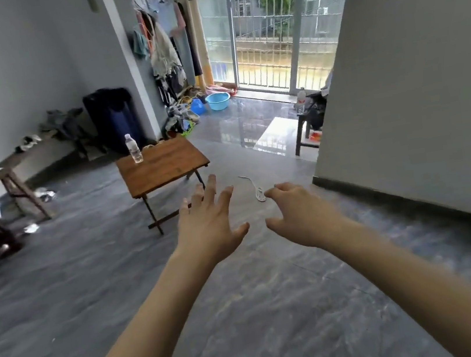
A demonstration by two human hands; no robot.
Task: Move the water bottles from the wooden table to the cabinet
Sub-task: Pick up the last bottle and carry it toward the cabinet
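A clear water bottle with a white cap stands upright near the far left corner of a small wooden folding table. Both my arms stretch out in front of me over the floor, short of the table. My left hand is spread with straight fingers and holds nothing; its fingertips overlap the table's near right corner in the view. My right hand hangs beside it with loosely curled fingers, empty. A second bottle with a red label stands on a dark piece of furniture by the right wall.
A grey wall juts in on the right. A white cord lies on the glossy floor ahead. A wooden bench, a dark suitcase, hanging clothes and a blue basin line the far side. Barred glass doors stand behind.
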